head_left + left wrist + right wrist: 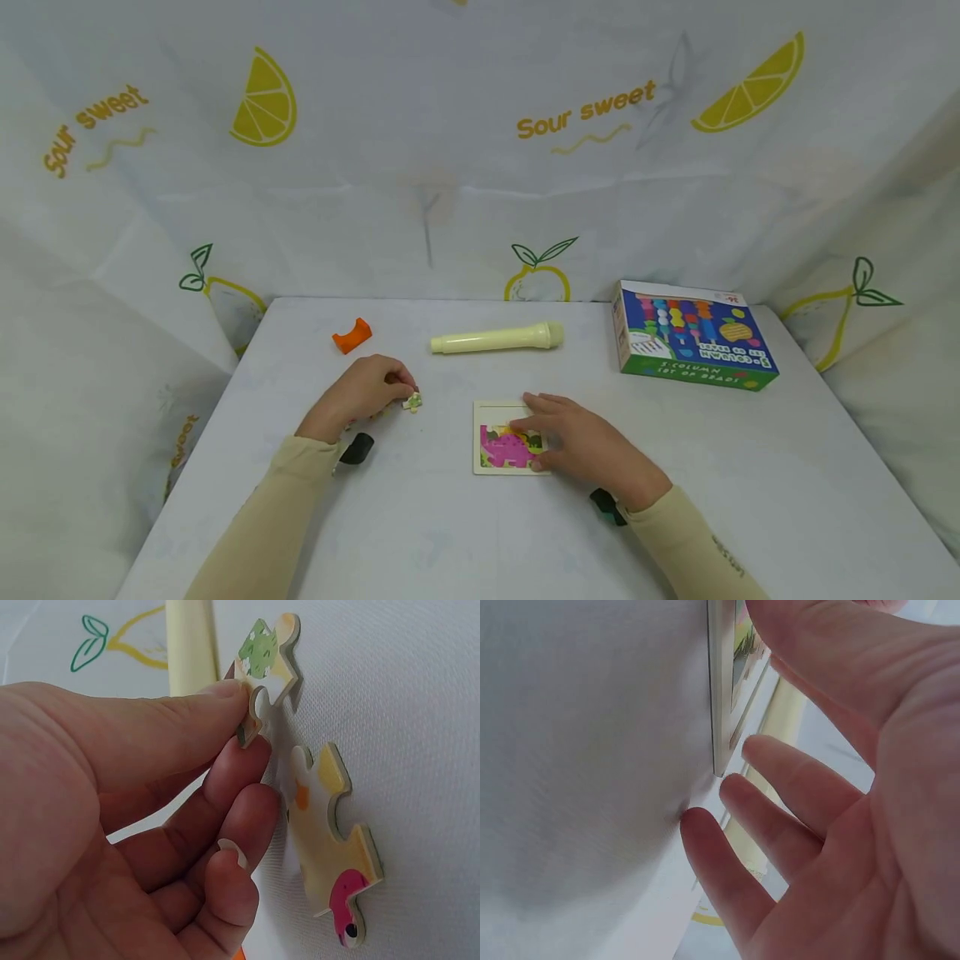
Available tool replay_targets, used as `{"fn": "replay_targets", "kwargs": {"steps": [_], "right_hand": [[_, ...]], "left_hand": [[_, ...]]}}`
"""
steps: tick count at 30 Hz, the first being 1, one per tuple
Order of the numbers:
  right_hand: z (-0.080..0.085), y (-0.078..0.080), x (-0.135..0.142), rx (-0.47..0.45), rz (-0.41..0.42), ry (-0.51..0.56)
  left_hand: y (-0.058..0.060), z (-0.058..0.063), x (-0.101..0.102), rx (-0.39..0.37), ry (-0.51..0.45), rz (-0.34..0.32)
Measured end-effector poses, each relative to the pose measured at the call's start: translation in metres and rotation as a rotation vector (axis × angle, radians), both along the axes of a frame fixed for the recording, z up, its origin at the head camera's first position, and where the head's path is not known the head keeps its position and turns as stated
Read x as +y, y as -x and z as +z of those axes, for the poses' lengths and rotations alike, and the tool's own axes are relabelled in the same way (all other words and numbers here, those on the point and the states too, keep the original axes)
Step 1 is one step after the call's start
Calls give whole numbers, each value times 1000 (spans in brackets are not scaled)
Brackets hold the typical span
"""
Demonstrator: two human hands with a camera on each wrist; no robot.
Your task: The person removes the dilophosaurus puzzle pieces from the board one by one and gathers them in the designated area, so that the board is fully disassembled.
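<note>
Your left hand (365,392) pinched a pale puzzle piece (264,669) with a green patch, lifting its edge off the desk (750,467), left of the puzzle board (489,440). A second piece (331,844) lay just beside it. Your right hand (581,446) rested flat, fingers straight, on the board. This looked like the pick-up; carrying the piece to the board's gap would come next.

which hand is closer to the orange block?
Left. The left hand is just below-right of the orange block, pinching a puzzle piece; the right hand rests on the puzzle tray, farther right.
</note>
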State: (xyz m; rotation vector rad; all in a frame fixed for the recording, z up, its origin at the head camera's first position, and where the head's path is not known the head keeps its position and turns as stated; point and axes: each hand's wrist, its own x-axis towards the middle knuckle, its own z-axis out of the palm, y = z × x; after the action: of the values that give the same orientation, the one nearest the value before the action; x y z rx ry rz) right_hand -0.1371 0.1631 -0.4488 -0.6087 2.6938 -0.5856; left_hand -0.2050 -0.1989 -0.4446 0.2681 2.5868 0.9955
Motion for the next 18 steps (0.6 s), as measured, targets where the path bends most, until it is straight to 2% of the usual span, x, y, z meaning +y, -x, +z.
{"fn": "replay_targets", "kwargs": {"steps": [6,18], "right_hand": [[0,0,2,16,45,4],[-2,0,2,-6,32,12]], "left_hand": [[0,-1,1,14,21,-3],[-2,2,2,20,17,16]]}}
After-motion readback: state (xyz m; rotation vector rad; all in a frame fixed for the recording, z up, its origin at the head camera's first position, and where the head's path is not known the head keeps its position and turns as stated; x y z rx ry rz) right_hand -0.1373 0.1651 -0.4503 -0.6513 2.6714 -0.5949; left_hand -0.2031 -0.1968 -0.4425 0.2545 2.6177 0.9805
